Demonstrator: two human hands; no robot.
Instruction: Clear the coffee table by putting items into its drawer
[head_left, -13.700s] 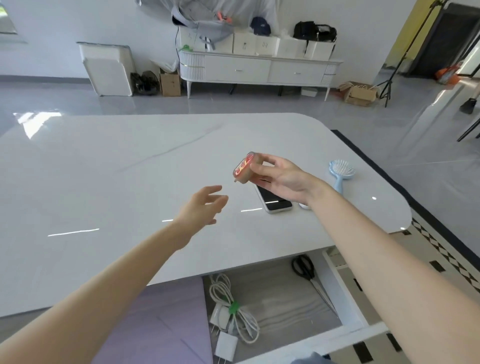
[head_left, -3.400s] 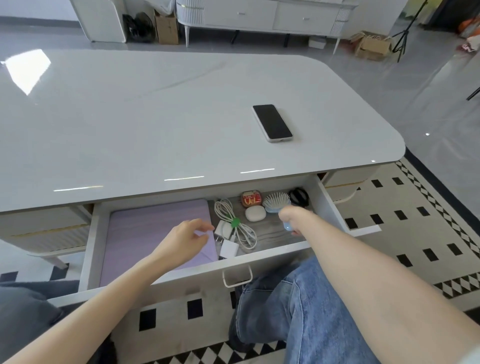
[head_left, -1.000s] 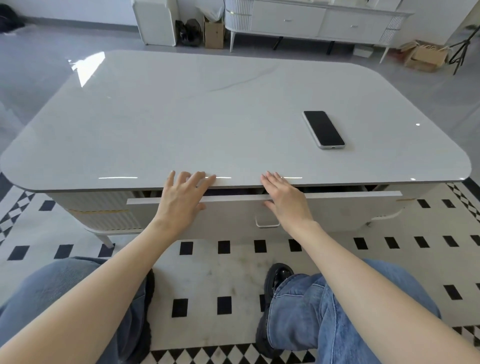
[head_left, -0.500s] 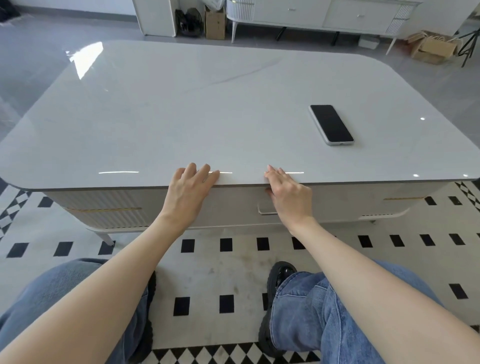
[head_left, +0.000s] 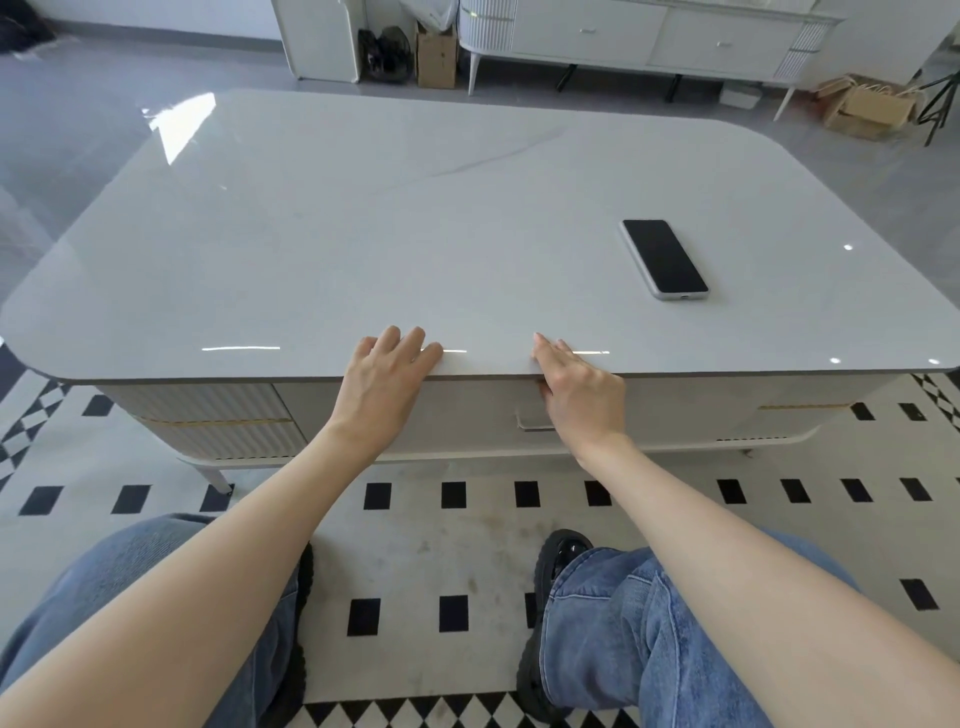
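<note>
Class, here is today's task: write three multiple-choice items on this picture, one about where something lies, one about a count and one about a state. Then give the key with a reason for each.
1. Where does the phone lie on the table?
A. On the right side, towards the front
B. In the left rear corner
C. Dead centre

2. How many loose things lie on the tabletop?
A. None
B. One
C. Three

3. What state is the drawer in?
A. Pulled fully out
B. Half open
C. Shut

Key:
1 A: the phone lies to the right of both hands, nearer the front edge than the back.
2 B: only the phone is there.
3 C: its front sits flush under the tabletop, with the left hand and right hand against it, fingers straight.
</note>
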